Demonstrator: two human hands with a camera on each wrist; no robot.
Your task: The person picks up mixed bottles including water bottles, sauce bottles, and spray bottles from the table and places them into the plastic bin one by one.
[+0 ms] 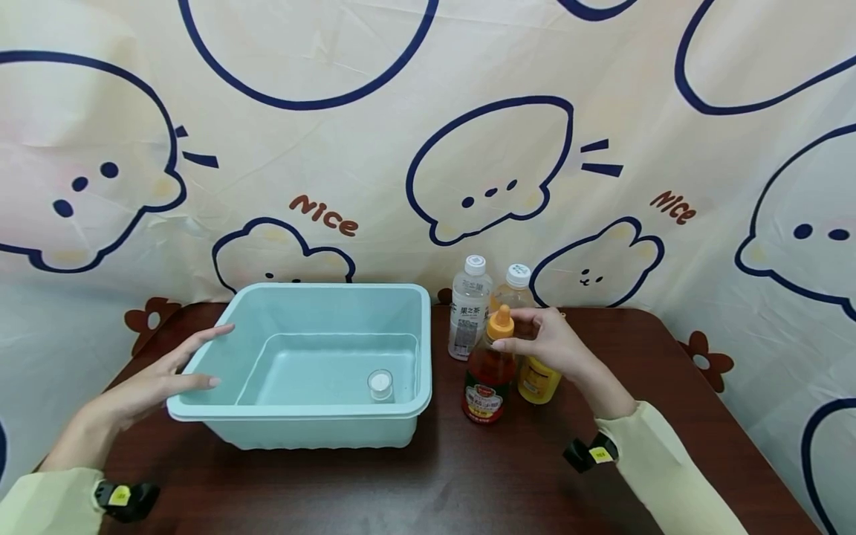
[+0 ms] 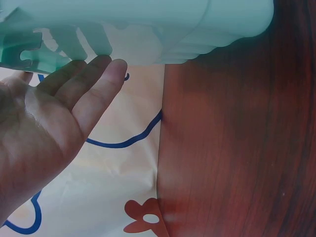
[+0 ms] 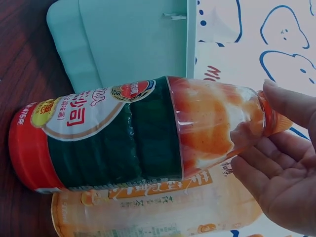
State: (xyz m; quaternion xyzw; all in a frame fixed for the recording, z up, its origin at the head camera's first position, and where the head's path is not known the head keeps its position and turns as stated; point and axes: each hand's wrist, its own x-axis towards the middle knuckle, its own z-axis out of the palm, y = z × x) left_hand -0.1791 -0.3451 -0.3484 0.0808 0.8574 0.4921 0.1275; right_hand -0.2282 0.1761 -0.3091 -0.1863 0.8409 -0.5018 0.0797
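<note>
My right hand (image 1: 551, 342) pinches a ketchup bottle (image 3: 113, 133) at its neck, just below the orange cap (image 1: 500, 323). The bottle is upright, with red sauce inside and a green and red label. My left hand (image 1: 143, 386) holds the left rim of a pale green plastic tub (image 1: 301, 412). Its thumb and a finger reach over the rim, while other fingers lie against the outer wall in the left wrist view. Inside the tub, near its front right corner, is a small clear round container (image 1: 380, 384) with a white top.
Right of the tub stands a clear bottle (image 1: 469, 312) with a white cap. Beside it, partly hidden by my right hand and the ketchup, is an orange-labelled drink bottle (image 3: 163, 212). The dark wooden table (image 1: 428, 490) ends at a printed cloth backdrop (image 1: 374, 171).
</note>
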